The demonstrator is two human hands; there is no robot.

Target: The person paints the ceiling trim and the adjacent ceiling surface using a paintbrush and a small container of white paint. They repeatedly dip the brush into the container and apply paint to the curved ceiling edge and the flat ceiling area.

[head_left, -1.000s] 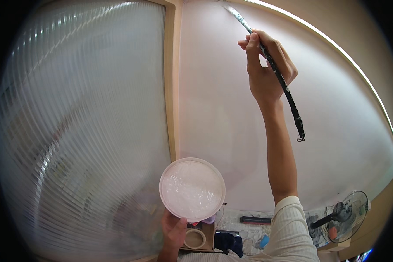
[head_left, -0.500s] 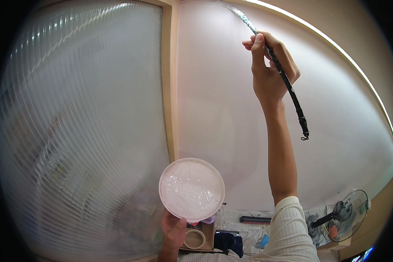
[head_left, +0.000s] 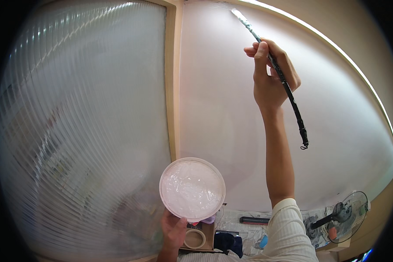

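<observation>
- Movement since the earlier frame: my right hand [head_left: 274, 76] and the brush [head_left: 291, 99] sit slightly lower in view; my left hand [head_left: 174, 229] and the round tub [head_left: 223, 192] hold nearly the same position.
- Pale wall [head_left: 222, 118]: lies beyond the brush, right of the ribbed panel [head_left: 83, 131]. Whether the bristles touch it, I cannot tell.
- Tub: located low in view, near the panel's wooden frame [head_left: 172, 100]. My left hand grips its near edge, thumb at the rim, remaining fingers hidden. Expected handling: firm-walled and moderately heavy; depth is not visible. Support from below and keep level, since a one-sided hold may let it tip.
- White contents [head_left: 190, 187]: glossy and lumpy; judged thick, soft and wet. Keep fingers off the rim's inner side, where smears would be slippery.
- Brush: raised high in view, slanting up-left. My right hand pinches it between thumb and fingers, toward the bristle end. Expected handling: light, stiff in the handle, flexible at the tip. Grip the dark handle, clear of the coated part.
- Wire loop [head_left: 304, 147]: at the handle's end; unsuitable as a working grip.
</observation>
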